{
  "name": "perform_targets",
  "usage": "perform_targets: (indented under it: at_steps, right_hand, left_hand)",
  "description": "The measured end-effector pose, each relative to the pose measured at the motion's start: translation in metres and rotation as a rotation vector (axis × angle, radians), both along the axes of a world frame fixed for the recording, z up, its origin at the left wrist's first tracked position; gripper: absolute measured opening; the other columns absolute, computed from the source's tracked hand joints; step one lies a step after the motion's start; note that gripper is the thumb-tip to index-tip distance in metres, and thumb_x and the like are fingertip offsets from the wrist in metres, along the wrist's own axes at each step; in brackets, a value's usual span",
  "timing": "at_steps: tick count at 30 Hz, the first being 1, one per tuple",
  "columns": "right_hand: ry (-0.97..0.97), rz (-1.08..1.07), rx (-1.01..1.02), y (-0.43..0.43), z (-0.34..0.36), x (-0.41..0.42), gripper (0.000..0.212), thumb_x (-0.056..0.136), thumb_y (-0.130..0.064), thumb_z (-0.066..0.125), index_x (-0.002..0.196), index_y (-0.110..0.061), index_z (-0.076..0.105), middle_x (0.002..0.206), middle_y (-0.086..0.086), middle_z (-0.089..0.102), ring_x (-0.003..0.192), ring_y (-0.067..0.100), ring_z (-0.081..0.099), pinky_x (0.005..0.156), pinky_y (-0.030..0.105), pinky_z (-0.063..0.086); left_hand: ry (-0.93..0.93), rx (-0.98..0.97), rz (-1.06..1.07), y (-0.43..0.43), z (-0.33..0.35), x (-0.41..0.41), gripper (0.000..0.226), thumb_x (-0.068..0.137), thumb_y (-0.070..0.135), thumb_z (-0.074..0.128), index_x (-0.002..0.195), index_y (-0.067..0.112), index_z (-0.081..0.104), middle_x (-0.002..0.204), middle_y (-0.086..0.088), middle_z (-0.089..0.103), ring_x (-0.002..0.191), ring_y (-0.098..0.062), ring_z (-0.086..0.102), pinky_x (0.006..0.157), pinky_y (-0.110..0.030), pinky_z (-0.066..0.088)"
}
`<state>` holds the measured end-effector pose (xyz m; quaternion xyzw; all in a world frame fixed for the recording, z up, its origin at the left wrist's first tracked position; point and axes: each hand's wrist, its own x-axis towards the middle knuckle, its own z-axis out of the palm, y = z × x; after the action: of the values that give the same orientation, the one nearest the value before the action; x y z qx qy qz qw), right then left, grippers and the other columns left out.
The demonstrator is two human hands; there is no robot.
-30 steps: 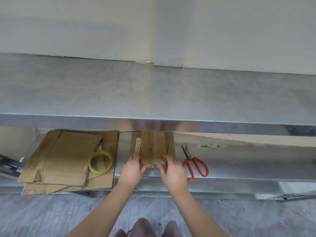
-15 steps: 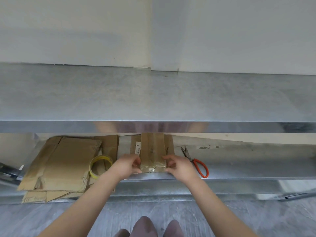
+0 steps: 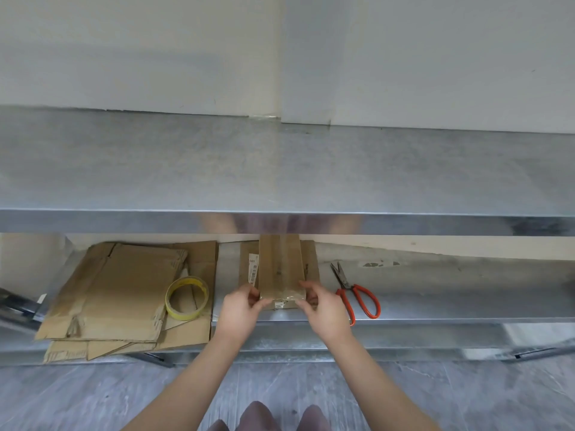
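Head view of a metal rack. A narrow cardboard box (image 3: 281, 269), sealed with clear tape, lies on the lower shelf (image 3: 451, 293), resting on a flat cardboard sheet (image 3: 311, 262) that carries a barcode label (image 3: 253, 270).

The box's long axis runs straight away from the person toward the wall. Its far end passes out of sight behind the front lip of the upper shelf (image 3: 280, 169). Its near end lies at the shelf's front edge, directly ahead of both hands.

The left hand (image 3: 241, 309) grips the near-left corner with curled fingers. The right hand (image 3: 323, 309) grips the near-right corner in the same way. Neither hand is nearer than the other, and the grasp is symmetrical about the long axis.

Judged from this arrangement, the coming move is a draw along that axis toward the person. The overhanging upper shelf leaves little room to lift before the box clears the lip.

To the left, well apart from the box, a yellow tape roll (image 3: 186, 298) rests on a stack of flattened cartons (image 3: 118, 290). Just beside the right hand lie red-handled scissors (image 3: 354, 290), blades pointing away.
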<state>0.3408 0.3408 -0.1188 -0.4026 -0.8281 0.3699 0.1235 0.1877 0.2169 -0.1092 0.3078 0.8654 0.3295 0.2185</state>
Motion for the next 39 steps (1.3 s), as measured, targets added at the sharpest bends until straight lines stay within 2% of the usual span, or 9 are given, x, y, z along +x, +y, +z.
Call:
perform_targets:
  at_steps: [6, 11, 14, 19, 25, 28, 32, 36, 39]
  right_hand:
    - [-0.013, -0.109, -0.187, 0.004, 0.009, -0.006, 0.046, 0.091, -0.045, 0.061, 0.129, -0.026, 0.044, 0.076, -0.012, 0.060, 0.069, 0.007, 0.057, 0.052, 0.009, 0.036]
    - [-0.086, -0.085, -0.316, 0.014, 0.010, -0.013, 0.042, 0.089, -0.026, 0.064, 0.129, -0.017, 0.055, 0.118, 0.004, 0.063, 0.105, 0.021, 0.061, 0.084, 0.027, 0.047]
    - [-0.007, -0.153, -0.497, 0.008, 0.007, -0.007, 0.044, 0.079, -0.012, 0.068, 0.120, -0.017, 0.052, 0.108, -0.003, 0.063, 0.090, 0.006, 0.059, 0.067, 0.019, 0.045]
    - [0.110, -0.164, -0.448, -0.002, 0.011, 0.001, 0.053, 0.086, -0.029, 0.069, 0.134, -0.025, 0.048, 0.121, -0.002, 0.060, 0.111, 0.017, 0.058, 0.097, 0.037, 0.049]
    - [0.250, -0.097, -0.358, 0.002, 0.040, 0.012, 0.050, 0.067, -0.016, 0.071, 0.105, -0.040, 0.050, 0.103, -0.016, 0.064, 0.104, 0.006, 0.063, 0.078, 0.017, 0.052]
    - [0.336, -0.043, -0.289, -0.003, 0.053, 0.017, 0.066, 0.071, -0.020, 0.077, 0.124, -0.044, 0.044, 0.117, -0.026, 0.055, 0.107, -0.009, 0.056, 0.082, 0.006, 0.044]
    - [0.444, -0.030, -0.365, -0.010, 0.065, 0.021, 0.066, 0.082, -0.039, 0.072, 0.141, -0.039, 0.042, 0.134, -0.026, 0.052, 0.124, -0.008, 0.046, 0.102, 0.020, 0.037]
    - [0.502, -0.040, -0.465, -0.017, 0.077, 0.026, 0.058, 0.076, -0.066, 0.063, 0.125, -0.037, 0.051, 0.127, -0.019, 0.059, 0.121, -0.002, 0.052, 0.107, 0.032, 0.042]
    - [0.368, -0.084, -0.380, -0.022, 0.070, 0.029, 0.048, 0.078, -0.060, 0.069, 0.112, -0.032, 0.049, 0.121, -0.016, 0.056, 0.120, 0.006, 0.050, 0.101, 0.029, 0.040]
  left_hand:
    - [-0.204, -0.052, 0.004, 0.006, 0.003, -0.009, 0.040, 0.081, 0.032, 0.076, 0.107, 0.015, 0.050, 0.107, -0.002, 0.059, 0.101, -0.020, 0.059, 0.080, -0.027, 0.045]
    - [-0.388, -0.005, -0.053, 0.013, 0.014, -0.012, 0.078, 0.086, 0.045, 0.067, 0.149, 0.028, 0.023, 0.147, 0.000, 0.041, 0.129, -0.028, 0.047, 0.103, -0.037, 0.043]
    - [-0.344, 0.004, -0.056, 0.011, 0.014, -0.007, 0.063, 0.088, 0.039, 0.067, 0.141, 0.028, 0.035, 0.135, -0.002, 0.053, 0.112, -0.025, 0.059, 0.083, -0.027, 0.051]
    - [-0.523, 0.121, 0.037, 0.009, 0.022, 0.002, 0.052, 0.078, 0.008, 0.070, 0.118, 0.022, 0.040, 0.116, -0.004, 0.058, 0.098, -0.017, 0.060, 0.085, -0.039, 0.054]
    - [-0.683, 0.303, 0.011, 0.009, 0.055, 0.008, 0.066, 0.082, 0.044, 0.072, 0.132, 0.041, 0.029, 0.119, 0.012, 0.058, 0.109, -0.011, 0.057, 0.094, -0.034, 0.044]
    - [-0.718, 0.399, 0.034, 0.011, 0.070, 0.010, 0.063, 0.080, 0.058, 0.066, 0.133, 0.038, 0.038, 0.130, 0.007, 0.053, 0.121, -0.016, 0.050, 0.105, -0.049, 0.040]
    - [-0.629, 0.441, 0.076, 0.013, 0.092, 0.015, 0.056, 0.072, 0.074, 0.054, 0.114, 0.037, 0.047, 0.117, 0.019, 0.054, 0.112, -0.008, 0.049, 0.102, -0.040, 0.035]
    - [-0.520, 0.470, 0.082, 0.001, 0.090, 0.016, 0.055, 0.077, 0.041, 0.077, 0.121, 0.028, 0.047, 0.112, 0.012, 0.062, 0.107, -0.005, 0.059, 0.092, -0.027, 0.045]
    - [-0.529, 0.477, 0.050, -0.012, 0.075, 0.022, 0.065, 0.077, 0.013, 0.079, 0.130, 0.025, 0.044, 0.121, 0.010, 0.059, 0.113, -0.003, 0.055, 0.095, -0.026, 0.044]
